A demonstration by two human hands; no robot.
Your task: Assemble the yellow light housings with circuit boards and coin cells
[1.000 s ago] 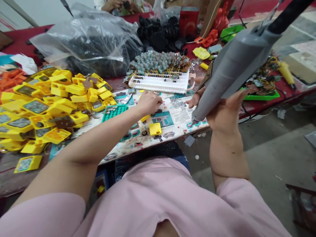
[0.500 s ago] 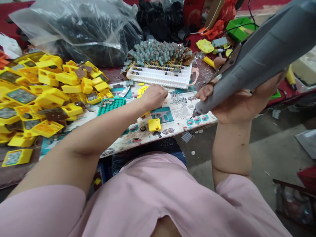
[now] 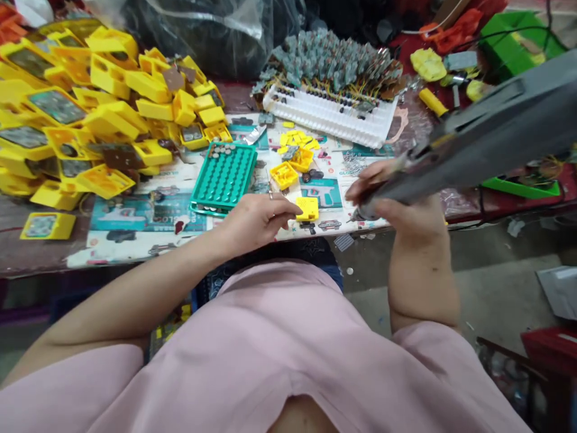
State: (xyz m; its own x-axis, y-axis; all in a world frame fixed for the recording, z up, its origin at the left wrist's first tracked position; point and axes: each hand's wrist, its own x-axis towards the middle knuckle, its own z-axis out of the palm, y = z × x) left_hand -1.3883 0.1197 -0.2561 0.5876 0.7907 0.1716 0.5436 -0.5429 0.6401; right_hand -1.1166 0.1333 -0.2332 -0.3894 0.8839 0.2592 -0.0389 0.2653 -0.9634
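My left hand (image 3: 259,221) is over the table's front edge with its fingers curled together. Its fingertips reach the left side of a small yellow plastic case (image 3: 308,208) lying on the printed sheet. Whatever those fingers hold, if anything, is hidden. My right hand (image 3: 396,207) is wrapped around the lower part of a grey electric screwdriver (image 3: 478,141). The tool slants, its tip low to the right of the case, and motion blurs it. Open yellow case parts (image 3: 285,175) and small yellow pieces (image 3: 297,139) lie just beyond the case.
A green tray (image 3: 229,177) with round holes stands left of centre. Yellow cases (image 3: 112,120) are heaped at the left. A white rack (image 3: 329,117) with wired circuit boards (image 3: 333,60) is at the back. Loose screws (image 3: 354,162) lie by my right hand. Green bins (image 3: 514,45) are at right.
My left hand has drawn back toward me and left, down to the yellow case. The screwdriver in my right hand has tilted flatter. The view has shifted, showing more of the green tray.
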